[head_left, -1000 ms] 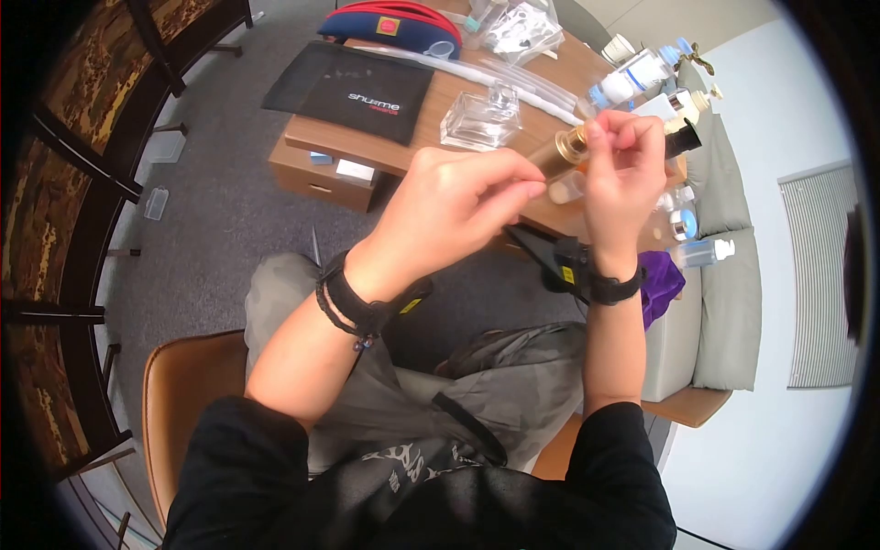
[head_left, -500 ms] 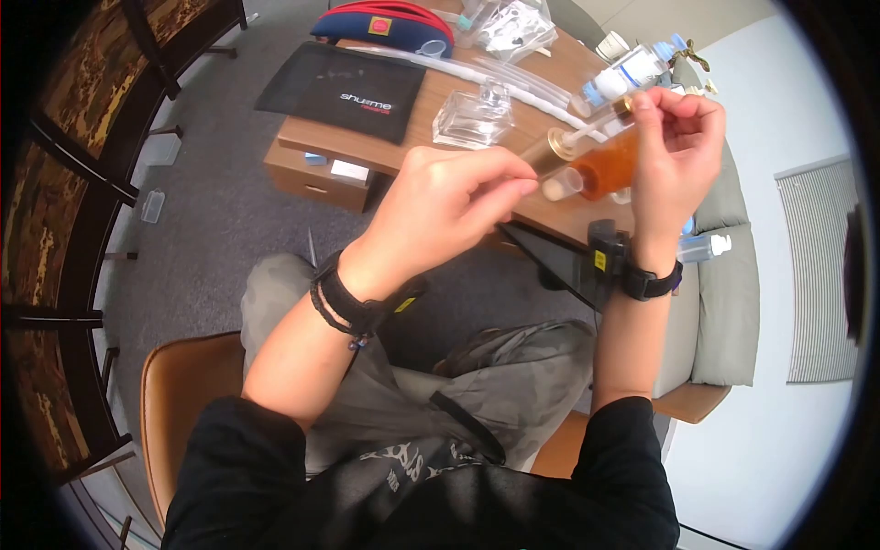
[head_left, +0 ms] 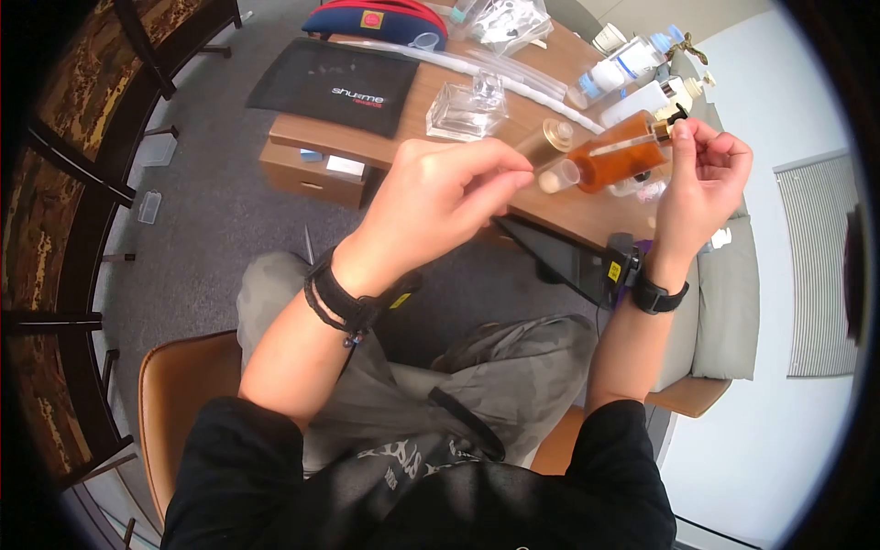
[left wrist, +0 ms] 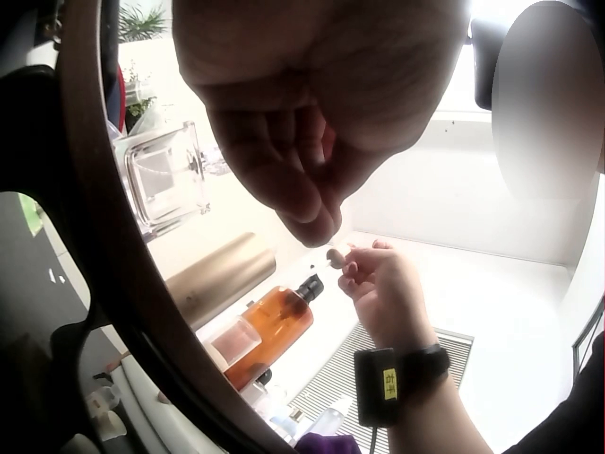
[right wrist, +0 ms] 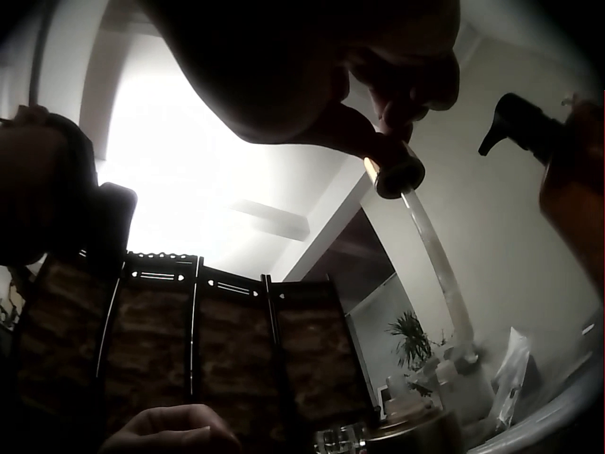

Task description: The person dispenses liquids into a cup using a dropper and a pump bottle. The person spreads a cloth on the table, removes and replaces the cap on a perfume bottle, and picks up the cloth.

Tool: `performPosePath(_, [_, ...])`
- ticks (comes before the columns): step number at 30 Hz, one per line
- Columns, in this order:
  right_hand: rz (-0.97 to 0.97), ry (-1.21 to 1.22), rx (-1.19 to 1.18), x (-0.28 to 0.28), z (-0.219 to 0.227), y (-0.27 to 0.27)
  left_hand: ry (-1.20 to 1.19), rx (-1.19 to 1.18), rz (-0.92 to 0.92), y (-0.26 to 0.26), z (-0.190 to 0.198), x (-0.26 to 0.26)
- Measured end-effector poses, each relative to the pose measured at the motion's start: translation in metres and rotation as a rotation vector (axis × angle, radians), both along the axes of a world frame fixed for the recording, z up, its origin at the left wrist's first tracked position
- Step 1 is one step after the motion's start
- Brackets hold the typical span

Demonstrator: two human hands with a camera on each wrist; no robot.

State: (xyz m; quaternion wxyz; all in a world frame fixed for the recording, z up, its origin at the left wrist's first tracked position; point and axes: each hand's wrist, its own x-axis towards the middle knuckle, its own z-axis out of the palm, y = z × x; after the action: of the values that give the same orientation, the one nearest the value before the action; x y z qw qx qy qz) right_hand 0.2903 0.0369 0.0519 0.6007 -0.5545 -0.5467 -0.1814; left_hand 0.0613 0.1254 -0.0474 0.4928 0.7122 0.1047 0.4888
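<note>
Brown wood is forming the table (head_left: 550,206), the largest item I am logging from my remote post. Upon it, the amber bottle (head_left: 600,168) is showing its body in the head view, whereas the right wrist view is cutting it off at the frame edge. Near it the gold bottle (left wrist: 227,279) is standing; the left wrist view is giving me its side, which the left hand (head_left: 449,188) is partly covering in the head view.

That hand is reaching forward near the gold bottle, thumb and forefinger meeting at the tips; whether anything is lying between them I cannot tell. The right hand (head_left: 706,183) is pinching the dropper (right wrist: 402,178) at its gold collar, between thumb and fingers, clear of the gold bottle. From the collar, the thin tube (right wrist: 433,255) is pointing downward in the right wrist view and crossing before the amber bottle in the head view. Its lower end is blending into pale objects behind; the right fingertips are falling into deep shadow.
</note>
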Motion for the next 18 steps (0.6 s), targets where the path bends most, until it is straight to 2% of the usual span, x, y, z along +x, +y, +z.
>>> performPosePath(4, [-0.037, 0.034, -0.069, 0.004, -0.018, -0.001, 0.002, 0.001, -0.003, 0.000, 0.000, 0.000])
performPosePath(10, [0.067, 0.110, -0.110, 0.004, -0.039, -0.001, -0.002, 0.001, 0.006, 0.000, -0.001, 0.001])
performPosePath(14, [0.122, 0.112, -0.040, 0.001, -0.040, 0.001, 0.007, -0.001, 0.002, 0.001, -0.002, 0.000])
performPosePath(18, [0.098, 0.007, 0.018, -0.004, -0.020, 0.001, 0.008, 0.001, -0.003, 0.001, -0.002, 0.000])
